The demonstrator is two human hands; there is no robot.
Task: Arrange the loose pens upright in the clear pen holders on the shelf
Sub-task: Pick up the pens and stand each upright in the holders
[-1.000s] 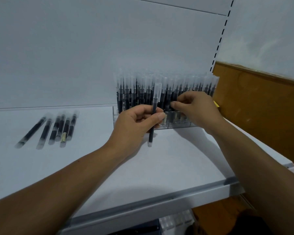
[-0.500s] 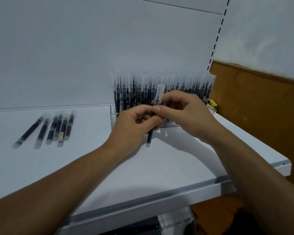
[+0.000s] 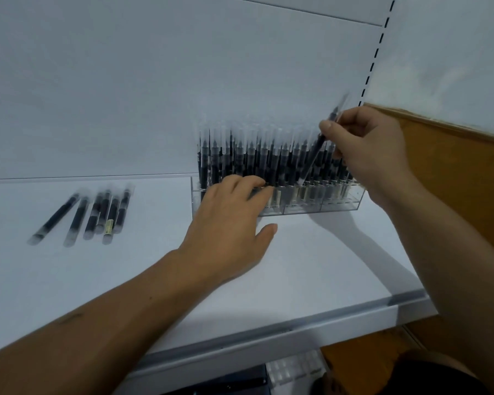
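The pen (image 3: pixel 315 150) has passed to the right hand (image 3: pixel 367 151), pinched tilted over the right end of the pen holder (image 3: pixel 337 208); the left hand (image 3: pixel 230 223), fingers relaxed, touches its front; insertion looks next

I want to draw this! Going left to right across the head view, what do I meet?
Loose pens → left hand → right hand pinching a pen → wooden panel.

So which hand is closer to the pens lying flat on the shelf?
Left. The left hand rests at the front of the clear holder, to the right of the loose pens. The right hand is farther right, above the holder's far end, pinching one pen.
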